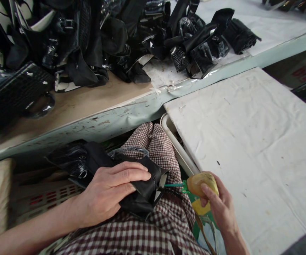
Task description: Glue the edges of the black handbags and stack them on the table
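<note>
My left hand (115, 189) is closed on a black leather-like bag piece (147, 177) lying across my lap, its fingers over the top and the thumb side hidden. A pale inner face shows at the piece's right end, and clear plastic film clings to its far side. In my right hand (222, 198) is a yellow squeeze bottle (199, 184), gripped between thumb and fingers. Its green cap and thin teal nozzle (173, 185) point left, with the tip at the open right end of the bag piece. Whether the tip touches the material I cannot tell.
A pile of black bag parts (89, 39) covers the bench (110, 102) ahead, with a crocodile-textured bag (17, 95) at left. A white-covered board (243, 141) lies at right over a white bin (172, 134). A plastic crate (49, 198) stands at lower left.
</note>
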### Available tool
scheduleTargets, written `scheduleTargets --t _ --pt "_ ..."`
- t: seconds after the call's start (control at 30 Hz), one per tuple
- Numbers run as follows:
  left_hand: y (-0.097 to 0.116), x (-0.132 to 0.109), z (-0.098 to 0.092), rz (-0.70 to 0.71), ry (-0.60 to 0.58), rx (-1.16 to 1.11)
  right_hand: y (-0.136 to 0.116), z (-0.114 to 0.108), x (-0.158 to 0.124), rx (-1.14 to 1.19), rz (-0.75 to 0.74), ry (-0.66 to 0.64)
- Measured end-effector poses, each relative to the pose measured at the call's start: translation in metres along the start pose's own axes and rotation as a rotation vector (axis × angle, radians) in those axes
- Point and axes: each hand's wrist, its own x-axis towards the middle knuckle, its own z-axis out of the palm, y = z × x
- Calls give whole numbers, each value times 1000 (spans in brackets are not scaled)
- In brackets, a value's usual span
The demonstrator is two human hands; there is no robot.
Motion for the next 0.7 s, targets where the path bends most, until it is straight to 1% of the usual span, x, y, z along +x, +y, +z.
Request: scheduleTargets --t 0.07,0.13,0.3,0.43,0.5,0.63,0.7 --pt "-1 -1 0 -4 0 -8 2 -1 0 31 16 -17" --pt "-1 -2 0 0 1 -9 3 0 0 31 12 5" --pt "1 1 -2 12 10 5 -4 4 0 -81 -84 115" --pt "3 4 -3 43 21 34 -11 5 0 -146 -127 130" --pt "3 4 -3 61 19 34 -13 3 0 -164 -132 109" --pt "2 1 -1 79 7 26 -10 -3 0 -150 -81 -34" --pt "2 -1 -1 83 0 22 -8 -4 0 -129 -58 -76"
